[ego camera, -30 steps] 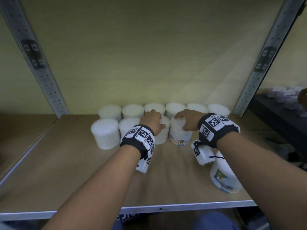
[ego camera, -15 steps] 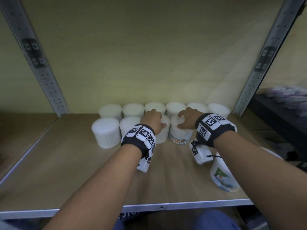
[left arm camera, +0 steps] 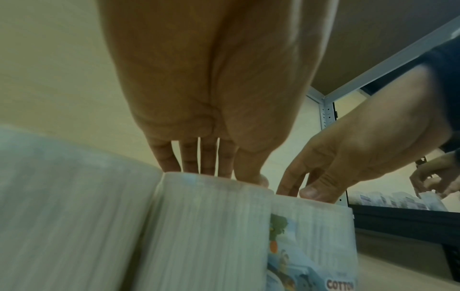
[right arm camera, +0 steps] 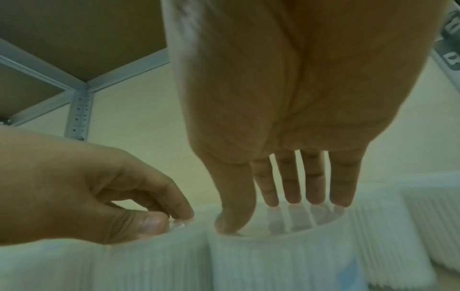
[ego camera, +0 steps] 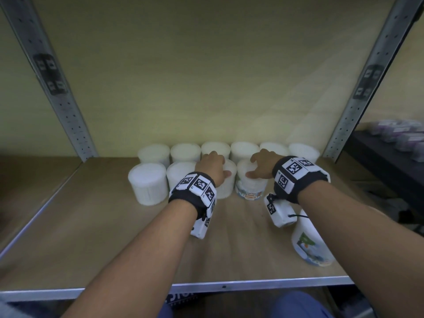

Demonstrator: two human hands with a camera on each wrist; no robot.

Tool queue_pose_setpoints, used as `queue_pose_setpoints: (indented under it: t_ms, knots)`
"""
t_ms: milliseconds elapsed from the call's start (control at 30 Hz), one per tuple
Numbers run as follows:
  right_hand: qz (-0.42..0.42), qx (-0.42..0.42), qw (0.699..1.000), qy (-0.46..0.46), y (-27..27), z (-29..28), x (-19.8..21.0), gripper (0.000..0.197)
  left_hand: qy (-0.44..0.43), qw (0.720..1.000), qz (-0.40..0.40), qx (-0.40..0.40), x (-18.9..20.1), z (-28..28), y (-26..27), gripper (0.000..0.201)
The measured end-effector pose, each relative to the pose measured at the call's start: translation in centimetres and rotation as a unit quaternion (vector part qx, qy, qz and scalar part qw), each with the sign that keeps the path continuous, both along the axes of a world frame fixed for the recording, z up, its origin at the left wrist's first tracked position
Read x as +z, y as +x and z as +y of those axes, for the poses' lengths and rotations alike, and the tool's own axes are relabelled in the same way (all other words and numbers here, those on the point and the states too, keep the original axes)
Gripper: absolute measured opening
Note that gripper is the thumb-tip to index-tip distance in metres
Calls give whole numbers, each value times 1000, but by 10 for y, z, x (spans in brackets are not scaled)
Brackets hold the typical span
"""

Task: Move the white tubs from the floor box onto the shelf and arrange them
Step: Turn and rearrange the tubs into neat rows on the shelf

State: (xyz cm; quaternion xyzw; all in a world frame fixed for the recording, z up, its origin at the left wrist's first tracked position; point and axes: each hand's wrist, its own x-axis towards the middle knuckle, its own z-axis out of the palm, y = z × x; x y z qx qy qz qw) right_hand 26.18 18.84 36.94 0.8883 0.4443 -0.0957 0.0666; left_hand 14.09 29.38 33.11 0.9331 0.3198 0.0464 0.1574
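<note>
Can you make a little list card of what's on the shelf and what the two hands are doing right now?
back row: six white tubs against the wall
front row: four tubs, the rightmost one labelled "cotton buds"
left hand: on top of the third front tub, fingers curled on its lid
right hand: fingers spread on the lid of the labelled tub
spare tub: alone near the front edge, lying on its side, picture label showing
shelf: wooden board with a metal front edge
</note>
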Motion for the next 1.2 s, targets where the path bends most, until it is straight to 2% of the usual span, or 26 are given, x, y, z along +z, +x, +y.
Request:
queue_pose_setpoints:
  t_ms: [433,700,1000,1200]
  knots:
    - [39,21,999,1,6,1,0,65,6,1000,1,-2,2,-1,-1,50]
    - [34,29,999,-20,9,7,2,66,2,1000,10,-9,5,-3,-2,49]
    - [17,46,999,-24,5,6,3,65,-30,997,42,-53,17,-1,-8,46]
    - [0,51,998,-33,1,6,8,62,-36,996,51,-69,21,-2,-10,51]
